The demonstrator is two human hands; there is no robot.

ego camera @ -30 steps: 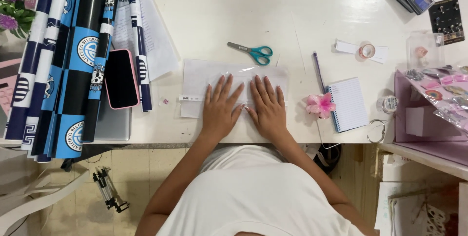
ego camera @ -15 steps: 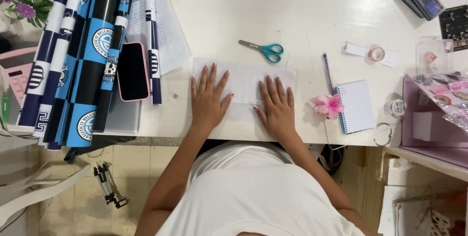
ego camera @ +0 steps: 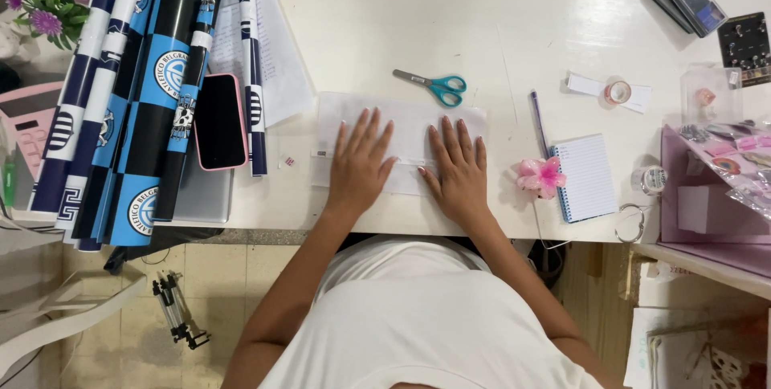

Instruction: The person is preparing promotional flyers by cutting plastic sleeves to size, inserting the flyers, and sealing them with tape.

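At nine o'clock, rolled paper (ego camera: 120,100) and a phone (ego camera: 219,121) lie pushed aside on the table (ego camera: 522,28). At centre, the left hand (ego camera: 359,166) and right hand (ego camera: 458,168) lie flat, fingers spread, pinning the white sheet (ego camera: 401,120) so it stays smooth. Scissors (ego camera: 434,85) wait at twelve o'clock; a notebook (ego camera: 590,176) sits at three.

teal scissors (ego camera: 438,88) | black phone (ego camera: 218,121) | spiral notepad (ego camera: 589,177) | pink flower (ego camera: 540,177), possibly a clip
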